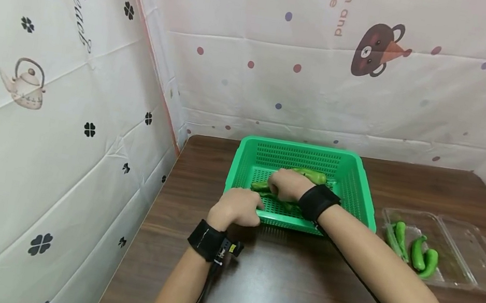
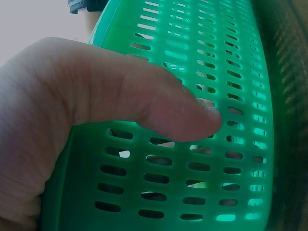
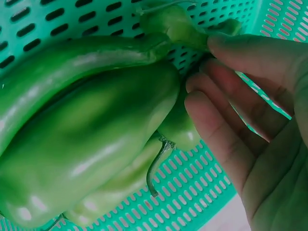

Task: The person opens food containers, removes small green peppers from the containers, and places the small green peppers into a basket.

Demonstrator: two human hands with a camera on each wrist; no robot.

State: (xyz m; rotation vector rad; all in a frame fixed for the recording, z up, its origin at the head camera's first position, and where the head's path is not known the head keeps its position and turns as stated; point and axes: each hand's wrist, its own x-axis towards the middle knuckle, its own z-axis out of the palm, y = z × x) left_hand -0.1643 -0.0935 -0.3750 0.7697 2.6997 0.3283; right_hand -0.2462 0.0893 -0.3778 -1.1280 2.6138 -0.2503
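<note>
We see the left hand [image 1: 239, 206] hooked over the near rim of the green basket [image 1: 295, 225], its bent thumb [image 2: 173, 110] lying against the perforated wall, presumably to keep the basket from sliding. The right hand [image 1: 290, 183] dips inside, fingers half bent and thumb tip at one pepper's end; we cannot tell whether it pinches that pepper [image 3: 173, 24]. Beside its fingertips, more green peppers [image 3: 91, 130] lie heaped loosely on the basket floor. To the basket's right, a clear container [image 1: 449, 255] holds other peppers [image 1: 418, 253] side by side, its lid [image 1: 484, 255] folded flat away from the basket, which we judge leaves the near side reachable. Both stand on the wooden table [image 1: 180, 189].
</note>
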